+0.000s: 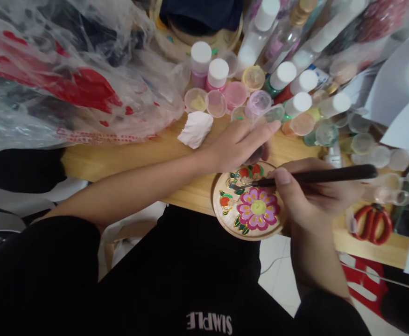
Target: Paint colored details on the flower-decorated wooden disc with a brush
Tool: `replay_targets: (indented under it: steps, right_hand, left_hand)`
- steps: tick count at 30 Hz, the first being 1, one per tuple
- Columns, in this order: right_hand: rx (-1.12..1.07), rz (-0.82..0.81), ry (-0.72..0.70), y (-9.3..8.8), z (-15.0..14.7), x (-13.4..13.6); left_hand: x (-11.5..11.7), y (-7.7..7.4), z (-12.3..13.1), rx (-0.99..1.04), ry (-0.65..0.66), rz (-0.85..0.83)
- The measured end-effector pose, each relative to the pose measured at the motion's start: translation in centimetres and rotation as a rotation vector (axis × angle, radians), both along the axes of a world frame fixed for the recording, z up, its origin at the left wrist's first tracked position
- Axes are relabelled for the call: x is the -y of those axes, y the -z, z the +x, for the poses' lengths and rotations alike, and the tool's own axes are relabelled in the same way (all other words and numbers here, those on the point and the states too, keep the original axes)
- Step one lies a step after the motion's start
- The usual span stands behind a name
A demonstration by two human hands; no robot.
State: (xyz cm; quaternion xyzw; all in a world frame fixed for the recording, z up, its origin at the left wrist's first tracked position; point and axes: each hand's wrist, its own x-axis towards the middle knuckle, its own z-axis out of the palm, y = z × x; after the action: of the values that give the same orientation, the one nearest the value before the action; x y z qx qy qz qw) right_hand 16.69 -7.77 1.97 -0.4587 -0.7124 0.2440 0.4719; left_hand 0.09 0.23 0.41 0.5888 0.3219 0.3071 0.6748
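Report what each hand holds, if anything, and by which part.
The right hand grips the dark-handled tool by its handle, toward the working end. Whether the left hand holds anything cannot be told.

1. Plaque [255, 200]: at the table's [127, 161] near edge, left of the scissors [370, 224].
2. Brush [330, 175]: tip over the plaque, handle toward the right.
3. Plastic bag [85, 93]: at the far left of the table.
4. Paper scrap [195, 129]: just right of the bag, on the near side of the cups [216, 103].
5. Bottles [283, 75]: among the cups and behind them, far and right.
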Motion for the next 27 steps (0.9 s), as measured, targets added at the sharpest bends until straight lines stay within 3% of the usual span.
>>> replay_targets:
  steps: [20,27]
  right_hand:
    - [0.035,0.084,0.011,-0.51,-0.18,-0.07]
    - [0.013,0.043,0.024,-0.47,-0.24,0.17]
  left_hand:
    - [-0.1,0.26,0.14,-0.024,-0.007,0.059]
    - [-0.04,0.24,-0.15,-0.043,0.007,0.078]
